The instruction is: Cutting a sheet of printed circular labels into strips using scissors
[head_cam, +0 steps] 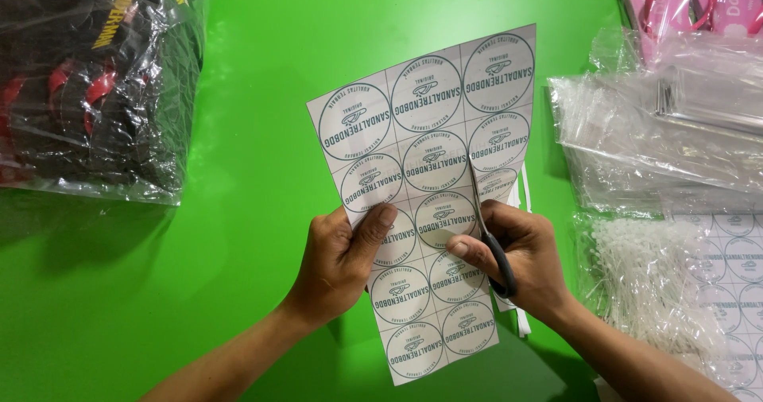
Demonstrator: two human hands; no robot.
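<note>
A: Report the position of the printed sheet [429, 171].

B: The sheet of round labels is held up over the green table [262, 92], near the middle of the view, tilted so that its top right corner points away from the person. It carries three columns of circular dark-green emblems on white.

A: State of the left hand [342, 263]?

B: Closed on the sheet's left edge. The thumb lies across the front of the paper, and the remaining fingers are curled behind it. The grip sits roughly halfway down the sheet.

A: And the right hand [520, 263]?

B: Closed around the black handles of a pair of scissors [486, 231]. The blades point upward into the sheet, along the line between the middle and right columns of labels. The blades appear nearly closed; the exact gap cannot be determined. The forefinger lies against the face of the paper.

A: Anything behind the sheet?

B: Narrow white paper strips [522, 203] show just past its right edge, partly hidden by the right hand.

A: Surrounding items?

B: To the right, a stack of clear plastic bags [660, 139]; below it, a bag of white plastic tag fasteners [644, 283] resting over further label sheets [735, 259]. Top right, pink sandals [691, 0] in wrap. Top left, a clear bag of dark sandals [87, 84], well apart from both hands.
</note>
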